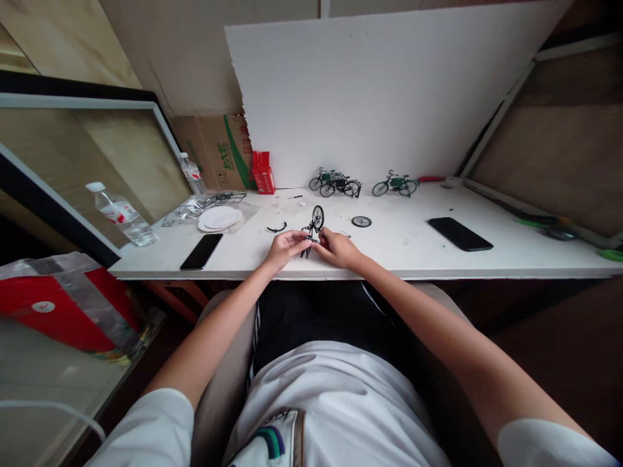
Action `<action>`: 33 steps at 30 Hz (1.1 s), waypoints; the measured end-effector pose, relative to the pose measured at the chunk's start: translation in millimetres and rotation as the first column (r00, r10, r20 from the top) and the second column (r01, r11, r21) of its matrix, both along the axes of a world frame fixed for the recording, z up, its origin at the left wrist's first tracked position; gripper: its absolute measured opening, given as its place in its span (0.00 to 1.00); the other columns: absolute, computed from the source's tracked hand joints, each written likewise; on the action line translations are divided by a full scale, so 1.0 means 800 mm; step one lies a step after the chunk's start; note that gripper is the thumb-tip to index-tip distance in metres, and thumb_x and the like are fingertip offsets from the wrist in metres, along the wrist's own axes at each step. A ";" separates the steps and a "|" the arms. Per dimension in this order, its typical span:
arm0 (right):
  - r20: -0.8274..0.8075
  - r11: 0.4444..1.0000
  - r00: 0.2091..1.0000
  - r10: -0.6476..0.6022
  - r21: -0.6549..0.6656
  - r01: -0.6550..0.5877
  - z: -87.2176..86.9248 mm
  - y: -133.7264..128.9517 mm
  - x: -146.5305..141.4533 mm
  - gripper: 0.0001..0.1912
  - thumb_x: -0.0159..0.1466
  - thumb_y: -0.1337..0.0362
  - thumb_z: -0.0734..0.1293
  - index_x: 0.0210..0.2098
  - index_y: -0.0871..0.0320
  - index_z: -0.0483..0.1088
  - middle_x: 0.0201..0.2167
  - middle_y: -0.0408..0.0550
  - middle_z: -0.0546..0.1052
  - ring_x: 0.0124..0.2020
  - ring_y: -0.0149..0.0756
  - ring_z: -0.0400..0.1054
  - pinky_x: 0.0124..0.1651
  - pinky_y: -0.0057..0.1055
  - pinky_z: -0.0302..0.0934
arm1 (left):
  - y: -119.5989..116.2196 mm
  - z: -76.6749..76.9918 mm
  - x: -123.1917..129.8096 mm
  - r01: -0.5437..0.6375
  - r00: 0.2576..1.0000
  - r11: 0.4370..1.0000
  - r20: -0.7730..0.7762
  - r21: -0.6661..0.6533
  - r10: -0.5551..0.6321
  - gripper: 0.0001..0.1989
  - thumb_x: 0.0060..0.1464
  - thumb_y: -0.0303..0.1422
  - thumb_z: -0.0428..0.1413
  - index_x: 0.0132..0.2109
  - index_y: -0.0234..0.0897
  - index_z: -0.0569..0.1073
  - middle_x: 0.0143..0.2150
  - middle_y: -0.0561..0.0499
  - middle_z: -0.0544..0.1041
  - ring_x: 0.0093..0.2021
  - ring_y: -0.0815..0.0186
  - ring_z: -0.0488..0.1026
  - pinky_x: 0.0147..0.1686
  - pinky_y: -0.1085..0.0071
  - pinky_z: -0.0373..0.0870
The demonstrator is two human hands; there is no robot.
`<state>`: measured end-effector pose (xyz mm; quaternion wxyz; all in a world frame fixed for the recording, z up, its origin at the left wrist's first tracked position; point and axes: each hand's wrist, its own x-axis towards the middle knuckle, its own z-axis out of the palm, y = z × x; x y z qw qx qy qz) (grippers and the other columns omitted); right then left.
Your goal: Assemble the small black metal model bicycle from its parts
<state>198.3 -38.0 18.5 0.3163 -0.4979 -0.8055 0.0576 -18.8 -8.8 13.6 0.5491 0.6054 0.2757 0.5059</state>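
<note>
Between my hands, near the table's front edge, is a partly built black model bicycle (317,219) with one spoked wheel pointing up and away from me. My left hand (287,249) grips it from the left, its fingers closed on the frame. From the other side my right hand (337,248) pinches the same model, thumb and fingers together. The fingers hide much of the frame. A loose spoked wheel (361,222) lies flat to the right of my hands. To the left rests a curved black part (277,227), perhaps a mudguard.
Several model bicycles (395,184) stand along the back of the white table (399,250). A phone (202,251) lies at the left, a dark phone-like slab (460,234) at the right. White plates (220,218), a red box (263,172) and water bottles (121,215) occupy the left side.
</note>
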 end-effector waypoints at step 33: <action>0.050 1.000 0.999 -0.010 -0.025 0.011 0.001 0.000 -0.001 0.17 0.74 0.48 0.65 0.40 0.55 0.69 0.31 0.49 0.80 0.29 0.38 0.70 0.33 0.31 0.51 | 0.001 -0.002 0.000 0.000 0.999 1.000 -0.048 0.020 0.001 0.23 0.45 0.40 0.76 0.47 0.34 0.84 0.46 0.41 0.85 0.43 0.58 0.82 0.52 0.58 0.79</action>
